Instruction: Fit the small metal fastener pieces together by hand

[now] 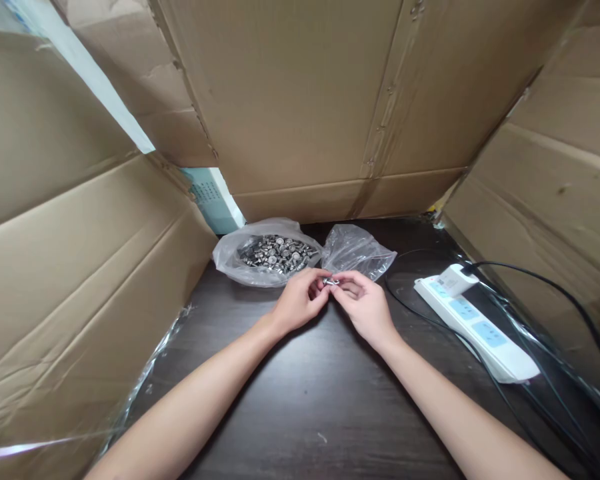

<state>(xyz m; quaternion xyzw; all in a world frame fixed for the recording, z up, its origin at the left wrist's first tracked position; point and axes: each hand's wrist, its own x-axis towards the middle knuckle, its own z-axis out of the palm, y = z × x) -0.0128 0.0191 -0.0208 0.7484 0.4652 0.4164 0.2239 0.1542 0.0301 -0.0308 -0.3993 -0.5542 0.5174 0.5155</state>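
Both hands meet over the dark table, just in front of two plastic bags. Between the fingertips is a small shiny metal part (332, 282) with a loop-like right end; its exact kind is too small to make out. My left hand (304, 297) pinches its left end, fingers curled. At its right end, my right hand (363, 305) grips with thumb and fingers. A clear plastic bag (229, 249), its mouth spread wide, holds a heap of small metal parts (281, 252), some with round disc heads. Right of it lies a crumpled clear bag (357, 250).
A white power strip (487, 330) with a white plug (456, 279) lies on the right. Black cables (573, 297) run around it. Cardboard walls (300, 100) enclose the dark table (300, 407) at left, back and right.
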